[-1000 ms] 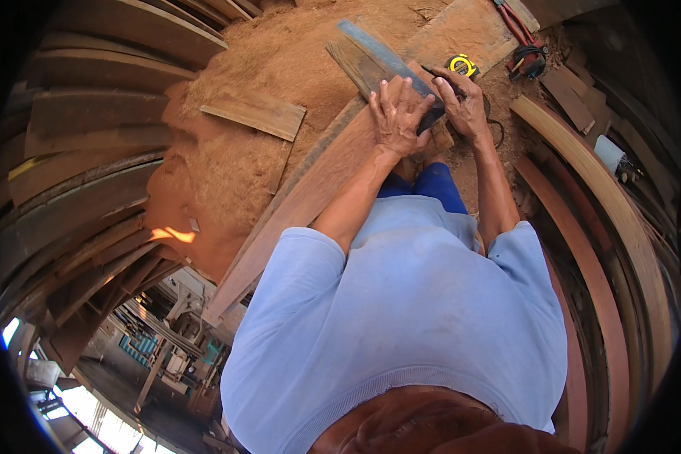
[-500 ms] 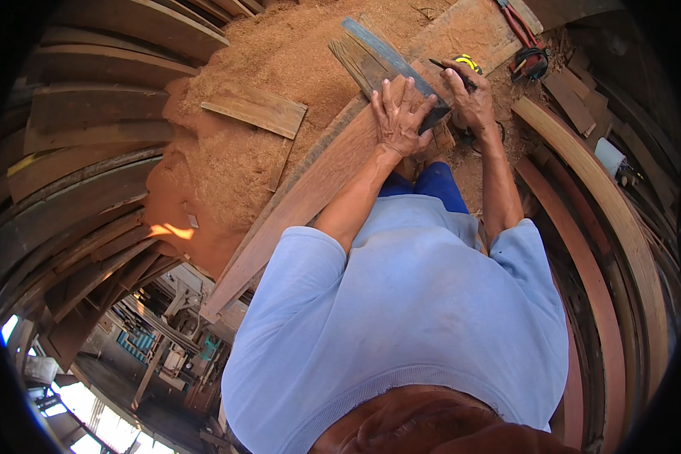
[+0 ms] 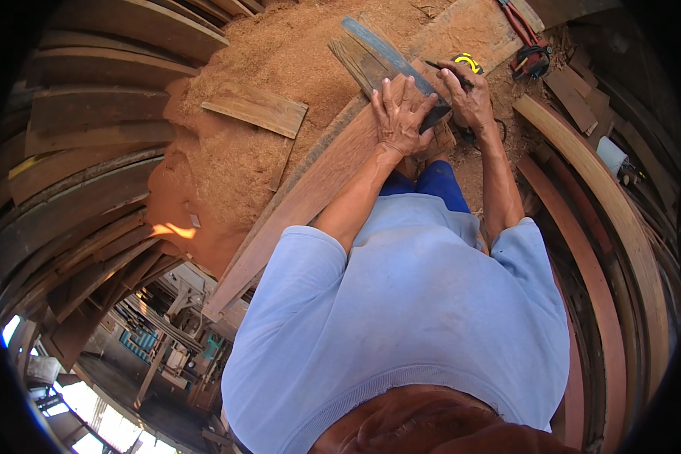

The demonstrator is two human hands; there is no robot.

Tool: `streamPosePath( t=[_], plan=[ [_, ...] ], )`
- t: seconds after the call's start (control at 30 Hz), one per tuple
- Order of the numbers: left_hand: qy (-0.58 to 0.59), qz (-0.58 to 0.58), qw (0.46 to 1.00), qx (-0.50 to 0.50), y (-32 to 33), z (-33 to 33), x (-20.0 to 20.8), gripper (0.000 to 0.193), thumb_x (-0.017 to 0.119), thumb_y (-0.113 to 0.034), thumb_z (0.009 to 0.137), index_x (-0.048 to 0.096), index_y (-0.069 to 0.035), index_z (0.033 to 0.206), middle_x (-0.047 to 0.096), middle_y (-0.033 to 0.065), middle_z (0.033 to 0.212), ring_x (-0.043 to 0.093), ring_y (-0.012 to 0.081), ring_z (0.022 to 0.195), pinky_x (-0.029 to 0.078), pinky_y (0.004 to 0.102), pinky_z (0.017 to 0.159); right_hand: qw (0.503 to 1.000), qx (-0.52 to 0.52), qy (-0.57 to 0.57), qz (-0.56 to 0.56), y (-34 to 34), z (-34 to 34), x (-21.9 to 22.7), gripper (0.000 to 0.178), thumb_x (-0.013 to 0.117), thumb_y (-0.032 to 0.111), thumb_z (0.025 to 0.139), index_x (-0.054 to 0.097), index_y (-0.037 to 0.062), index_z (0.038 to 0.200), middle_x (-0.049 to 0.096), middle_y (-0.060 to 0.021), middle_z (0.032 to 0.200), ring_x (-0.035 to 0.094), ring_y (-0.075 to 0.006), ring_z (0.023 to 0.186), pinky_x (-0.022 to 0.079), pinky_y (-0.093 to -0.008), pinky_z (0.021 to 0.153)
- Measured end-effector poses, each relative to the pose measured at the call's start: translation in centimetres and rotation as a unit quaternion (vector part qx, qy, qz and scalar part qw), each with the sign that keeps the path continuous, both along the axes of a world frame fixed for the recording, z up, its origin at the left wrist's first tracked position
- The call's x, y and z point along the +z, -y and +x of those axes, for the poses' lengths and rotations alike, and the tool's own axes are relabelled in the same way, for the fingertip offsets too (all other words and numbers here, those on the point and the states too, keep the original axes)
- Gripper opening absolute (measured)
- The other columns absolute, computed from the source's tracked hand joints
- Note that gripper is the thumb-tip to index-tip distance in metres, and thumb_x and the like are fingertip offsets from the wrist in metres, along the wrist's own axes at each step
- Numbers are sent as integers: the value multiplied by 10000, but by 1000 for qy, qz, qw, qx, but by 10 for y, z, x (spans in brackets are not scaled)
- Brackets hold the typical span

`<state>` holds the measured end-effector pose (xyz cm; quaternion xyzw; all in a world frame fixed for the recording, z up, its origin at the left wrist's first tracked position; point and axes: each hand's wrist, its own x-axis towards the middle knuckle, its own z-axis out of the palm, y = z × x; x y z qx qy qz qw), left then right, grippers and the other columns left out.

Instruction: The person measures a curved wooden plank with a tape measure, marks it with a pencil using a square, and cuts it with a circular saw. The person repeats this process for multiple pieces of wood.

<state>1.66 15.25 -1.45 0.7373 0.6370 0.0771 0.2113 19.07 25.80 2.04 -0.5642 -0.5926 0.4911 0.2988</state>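
Observation:
A long reddish-brown board (image 3: 303, 191) runs diagonally in front of me. Across its far end lies a carpenter's square (image 3: 386, 51) with a long grey blade and a dark stock. My left hand (image 3: 402, 117) rests flat with fingers spread, pressing on the board and against the square. Just right of it, my right hand (image 3: 469, 98) pinches a thin dark pencil (image 3: 437, 66) near the blade. A black and yellow tape measure (image 3: 467, 63) sits beyond the right hand, partly hidden by it.
Sawdust (image 3: 234, 159) covers the ground, with a loose plank (image 3: 255, 108) on it. Stacked boards (image 3: 98, 113) line the left, and long curved-looking planks (image 3: 605, 174) the right. A red-handled tool (image 3: 526, 45) lies at the far right. A white container (image 3: 611, 156) stands among the right-hand boards.
My right hand has shifted slightly left with the pencil, showing more of the tape measure. The left hand, square and board stay in place.

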Motion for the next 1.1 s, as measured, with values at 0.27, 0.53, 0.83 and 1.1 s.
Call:
streamPosePath(
  t=[0.27,0.53,0.83,1.1],
  plan=[
    [-12,0,1000,-2,-1,1,-4,798,845,-445,691,615,-442,1456,260,151,1731,100,579,1551,89,780,1205,996,82,21,-16,-7,-16,-3,337,664,282,1027,768,66,1262,778,-182,1144,717,-286,1030,553,-394,929],
    [5,13,1000,8,1,1,-3,814,871,-427,680,615,-438,1453,274,160,1722,116,562,1552,98,774,1203,979,131,153,5,8,26,10,303,667,285,1001,779,62,1174,752,-196,1122,686,-380,1096,523,-473,994],
    [5,4,1000,6,3,0,0,817,869,-417,682,613,-434,1458,271,166,1721,130,567,1545,119,780,1192,987,88,82,-105,26,51,26,278,694,241,1010,776,23,1161,760,-195,1092,714,-278,1040,552,-389,921],
    [3,7,1000,6,-1,0,-1,798,863,-415,682,625,-412,1443,236,150,1740,142,576,1536,121,780,1192,998,29,-6,60,19,-5,-21,273,685,159,1016,773,73,1259,787,-144,1116,715,-268,1017,545,-375,924]
  ],
)
